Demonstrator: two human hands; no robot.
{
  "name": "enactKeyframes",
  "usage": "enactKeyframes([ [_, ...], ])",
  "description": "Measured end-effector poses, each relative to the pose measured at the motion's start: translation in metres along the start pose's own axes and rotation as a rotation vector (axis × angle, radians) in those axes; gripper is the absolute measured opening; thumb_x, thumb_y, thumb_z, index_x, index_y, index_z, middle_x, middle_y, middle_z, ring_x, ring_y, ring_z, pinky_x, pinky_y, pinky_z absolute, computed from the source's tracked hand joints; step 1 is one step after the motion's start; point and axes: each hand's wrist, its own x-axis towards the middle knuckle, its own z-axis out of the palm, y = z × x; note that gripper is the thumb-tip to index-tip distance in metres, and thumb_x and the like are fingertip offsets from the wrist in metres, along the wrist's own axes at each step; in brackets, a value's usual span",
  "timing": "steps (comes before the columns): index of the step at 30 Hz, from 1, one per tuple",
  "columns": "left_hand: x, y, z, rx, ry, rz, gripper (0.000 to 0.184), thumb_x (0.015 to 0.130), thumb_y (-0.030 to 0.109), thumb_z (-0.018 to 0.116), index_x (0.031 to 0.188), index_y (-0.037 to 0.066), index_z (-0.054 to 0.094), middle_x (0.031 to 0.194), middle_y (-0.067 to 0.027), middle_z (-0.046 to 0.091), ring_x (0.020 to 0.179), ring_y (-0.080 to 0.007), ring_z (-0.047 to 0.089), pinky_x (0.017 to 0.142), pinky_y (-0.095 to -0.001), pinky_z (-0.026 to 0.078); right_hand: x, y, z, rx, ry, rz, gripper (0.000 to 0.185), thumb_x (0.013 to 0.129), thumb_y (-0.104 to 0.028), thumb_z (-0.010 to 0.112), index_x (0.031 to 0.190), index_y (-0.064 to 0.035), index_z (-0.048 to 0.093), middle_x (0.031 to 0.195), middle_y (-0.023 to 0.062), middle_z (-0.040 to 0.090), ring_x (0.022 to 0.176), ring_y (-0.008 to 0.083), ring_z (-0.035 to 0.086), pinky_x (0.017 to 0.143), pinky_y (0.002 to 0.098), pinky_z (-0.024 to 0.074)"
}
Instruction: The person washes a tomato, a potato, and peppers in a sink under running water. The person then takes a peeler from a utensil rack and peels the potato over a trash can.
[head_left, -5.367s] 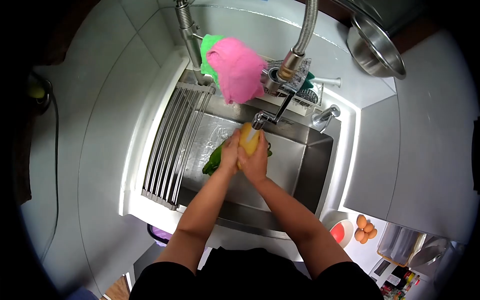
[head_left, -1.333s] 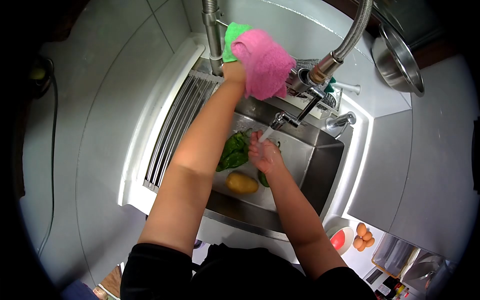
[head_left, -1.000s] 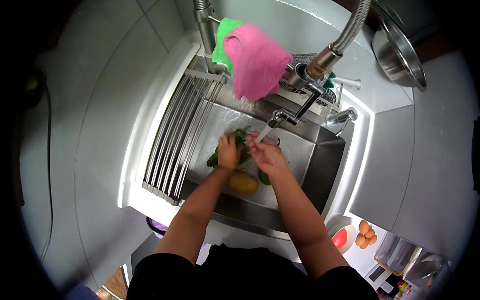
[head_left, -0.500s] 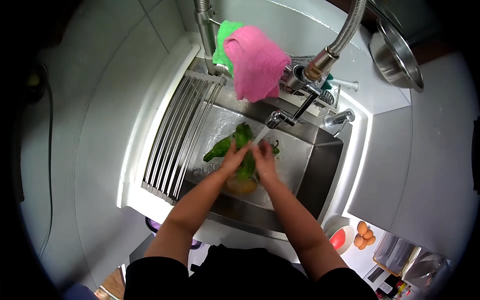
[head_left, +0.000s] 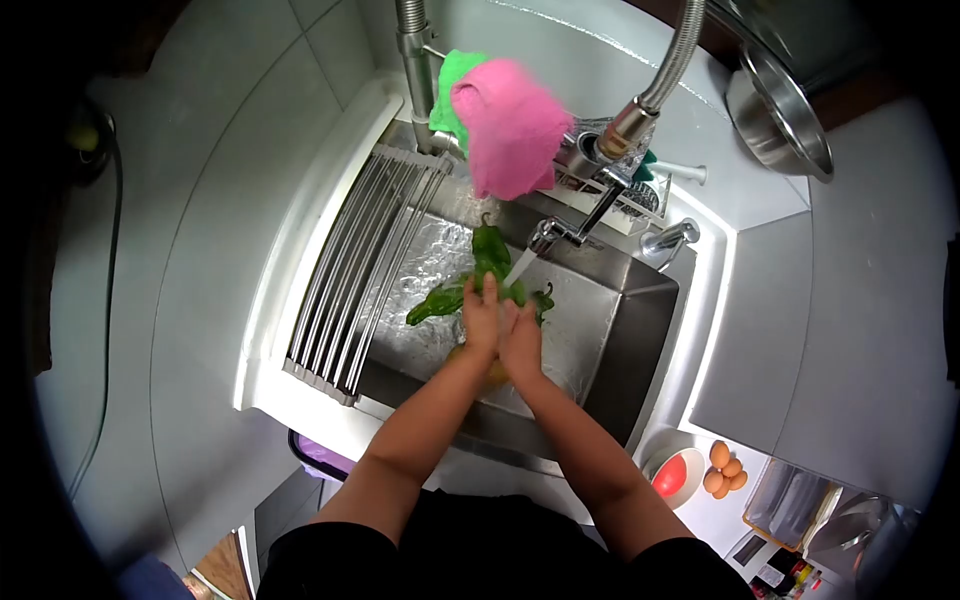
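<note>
Currently, both hands meet at the centre of the frame, beneath the stream of water (head_left: 521,267) from the faucet spout (head_left: 543,237). Five seconds earlier they held the potato (head_left: 497,375) there; it now lies in the sink basin (head_left: 642,345), largely masked by the wrists, so the work in hand has evidently passed from potato to peppers. Relative to half a second ago, the upper green pepper (head_left: 488,245) reaches higher in the frame, stem toward the top, and the hands stand closer together. The left hand (head_left: 481,322) has its fingers extended over that pepper's lower end; the right hand (head_left: 521,345) lies just beside it, fingertips blurred by water. How firmly either is closed, and on what, cannot be told. A second pepper (head_left: 434,304) lies left of the hands, another (head_left: 544,301) at their right.

Margins: the drying rack (head_left: 362,270) bounds movement at left; the spout sits close above the hands, and the pink cloth (head_left: 510,125) hangs at upper centre. The most open room is the bare basin floor right of centre, ending at the right wall; the forearms cross the near rim below.
</note>
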Motion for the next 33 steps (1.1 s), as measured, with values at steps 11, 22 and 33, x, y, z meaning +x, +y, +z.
enactKeyframes([
  [11,0.035,0.067,-0.011,-0.193,-0.489,-0.596,0.047,0.075,0.032,0.062,0.113,0.007,0.049,0.099,-0.0105,0.056,0.086,-0.0202,0.053,0.073,-0.0318,0.046,-0.050,0.016,-0.001,-0.176,-0.185,-0.143,0.028,0.087,-0.025,0.046,0.097,0.0009,0.044,0.070,0.0254,0.056,0.065,0.0395,0.056,0.056,0.0444,0.0426],
  [22,0.004,0.071,-0.030,0.865,-0.669,0.439,0.069,0.060,0.010,0.072,0.120,0.004,0.039,0.111,-0.0153,0.050,0.104,-0.0290,0.049,0.089,-0.0336,0.038,0.041,-0.019,-0.048,0.420,-0.332,0.005,0.038,0.083,-0.017,0.056,0.117,-0.0034,0.043,0.079,0.0037,0.056,0.072,0.0116,0.054,0.056,0.0228,0.0452],
  [33,0.011,0.057,-0.033,0.800,-0.653,0.395,0.097,0.057,0.014,0.078,0.131,0.001,0.017,0.110,-0.0194,0.048,0.101,-0.0325,0.049,0.089,-0.0345,0.038,0.062,-0.014,-0.046,0.391,-0.446,-0.112,0.021,0.076,-0.009,0.062,0.095,0.0000,0.057,0.080,0.0051,0.059,0.072,0.0125,0.055,0.061,0.0258,0.0467],
])
